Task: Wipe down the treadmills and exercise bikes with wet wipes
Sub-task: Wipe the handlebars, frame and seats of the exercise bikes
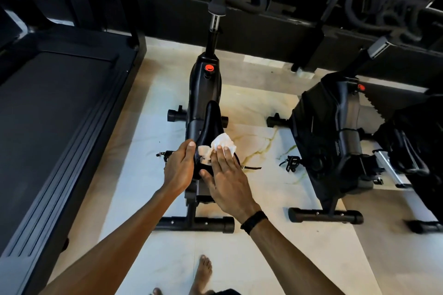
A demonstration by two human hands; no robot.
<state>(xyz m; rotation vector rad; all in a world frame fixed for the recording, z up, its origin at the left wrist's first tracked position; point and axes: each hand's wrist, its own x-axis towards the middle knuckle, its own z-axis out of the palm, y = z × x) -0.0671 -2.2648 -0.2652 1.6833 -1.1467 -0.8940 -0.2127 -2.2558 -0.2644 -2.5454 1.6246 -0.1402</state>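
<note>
A black exercise bike point(205, 84) stands in the middle of the floor, its saddle point(211, 122) pointing away from me. A crumpled white wet wipe point(224, 143) lies on the right rear part of the saddle. My right hand point(225, 175) presses the wipe flat against the saddle with straight fingers. My left hand point(179, 167) grips the saddle's left rear edge, thumb on top. The rear of the saddle is hidden under both hands.
A black treadmill point(55, 122) runs along the left. A second exercise bike point(335, 139) stands to the right, with more dark equipment beyond it. The bike's rear foot bar point(199, 223) lies just ahead of my bare feet point(201, 275) on pale marble floor.
</note>
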